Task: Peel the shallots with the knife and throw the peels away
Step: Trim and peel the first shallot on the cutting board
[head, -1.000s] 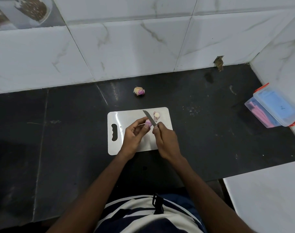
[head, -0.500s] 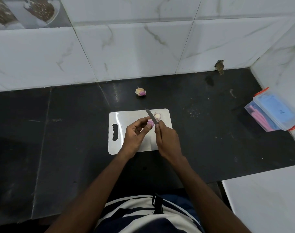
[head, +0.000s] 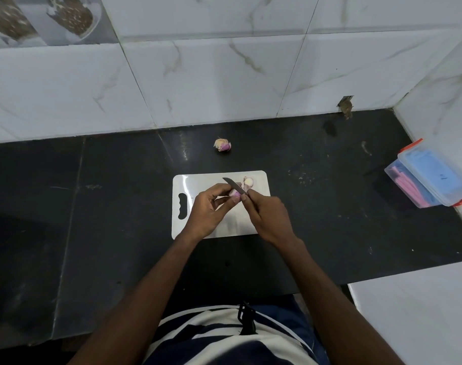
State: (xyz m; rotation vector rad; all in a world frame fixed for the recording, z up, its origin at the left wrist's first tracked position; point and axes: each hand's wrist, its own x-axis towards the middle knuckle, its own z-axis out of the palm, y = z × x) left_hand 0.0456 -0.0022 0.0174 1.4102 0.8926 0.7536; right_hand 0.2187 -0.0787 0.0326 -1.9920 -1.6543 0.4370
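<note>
Over the white cutting board [head: 198, 185], my left hand [head: 208, 209] pinches a small purple shallot [head: 235, 194] between thumb and fingertips. My right hand [head: 266, 214] grips a small knife [head: 233, 184], its dark blade lying against the top of that shallot and pointing up-left. A pale shallot piece with bits of peel [head: 248, 182] lies on the board just beyond the blade. Another shallot [head: 222, 145], still in its papery skin, sits on the black counter behind the board.
The black counter [head: 93, 206] ends at a white tiled wall behind and on the right. A clear plastic box with orange clips [head: 430, 177] leans at the right wall. A white surface [head: 414, 312] adjoins the counter at the near right.
Both hands have stayed over the board with the shallot and knife; the blade has shifted slightly against the shallot. The view moved a little.
</note>
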